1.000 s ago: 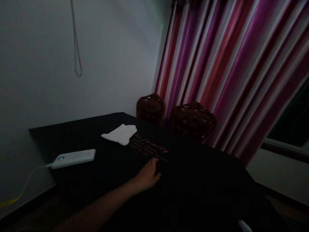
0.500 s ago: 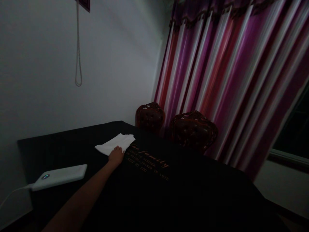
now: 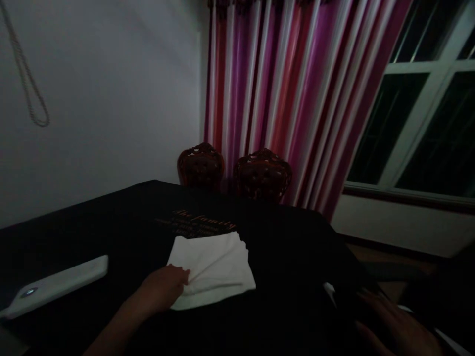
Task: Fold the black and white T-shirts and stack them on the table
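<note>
My left hand (image 3: 163, 289) grips the near left edge of a folded white cloth (image 3: 213, 269), which lies on a table under a black cloth (image 3: 289, 257) printed with orange lettering (image 3: 202, 225). The fabric bunches where my fingers pinch it. My right hand (image 3: 395, 326) rests low at the right on the table's dark edge, fingers stretched out and apart, holding nothing; it is dim and partly cut off by the frame.
A white power bank (image 3: 55, 287) with a small lit indicator lies at the left of the table. Two carved dark red chair backs (image 3: 261, 175) stand behind the table before a pink and purple striped curtain (image 3: 293, 99). A window (image 3: 426, 123) is at right, a hanging cord (image 3: 27, 84) on the wall.
My left hand reached the white cloth, took hold of it and pulled it toward me across the table. My right hand has come into view at the lower right. The view swung rightward.
</note>
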A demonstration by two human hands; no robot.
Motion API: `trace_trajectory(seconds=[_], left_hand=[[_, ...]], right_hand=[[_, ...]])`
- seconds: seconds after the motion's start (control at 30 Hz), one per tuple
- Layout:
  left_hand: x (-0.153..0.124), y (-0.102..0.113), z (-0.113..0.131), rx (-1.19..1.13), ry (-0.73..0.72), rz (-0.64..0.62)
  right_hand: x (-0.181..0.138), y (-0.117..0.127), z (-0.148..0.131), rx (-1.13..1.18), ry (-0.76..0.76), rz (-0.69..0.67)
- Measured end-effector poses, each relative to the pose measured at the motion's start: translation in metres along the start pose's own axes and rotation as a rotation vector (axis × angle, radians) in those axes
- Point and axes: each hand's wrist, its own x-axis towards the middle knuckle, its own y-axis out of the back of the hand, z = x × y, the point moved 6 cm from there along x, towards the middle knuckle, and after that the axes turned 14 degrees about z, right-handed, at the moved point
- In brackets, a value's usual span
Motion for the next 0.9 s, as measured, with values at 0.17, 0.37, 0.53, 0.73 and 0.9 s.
trace_trajectory(seconds=[0.17, 0.37, 0.53, 0.73, 0.9], left_hand=[[-0.032, -0.009, 0.107, 0.045, -0.165, 0.093], [-0.055, -0.054, 0.159, -0.216, -0.144, 0.079], [-0.051, -0.043, 0.131, -0.424, -0.161, 0.048], [-0.050, -0.050, 0.116, -0.702, -0.142, 0.123], [-0.047, -0.050, 0.107, -0.952, 0.013, 0.118]], right_hand=[[0.015, 0.001, -0.124, 0.210, -0.007, -0.407], [-0.015, -0.027, -0.202, 0.396, -0.043, -0.735], [-0.021, -0.048, -0.213, 0.451, -0.113, -0.797], [-0.028, -0.091, -0.227, 0.573, -0.599, -1.036], [-0.017, -0.097, -0.232, 0.657, -0.711, -0.957]])
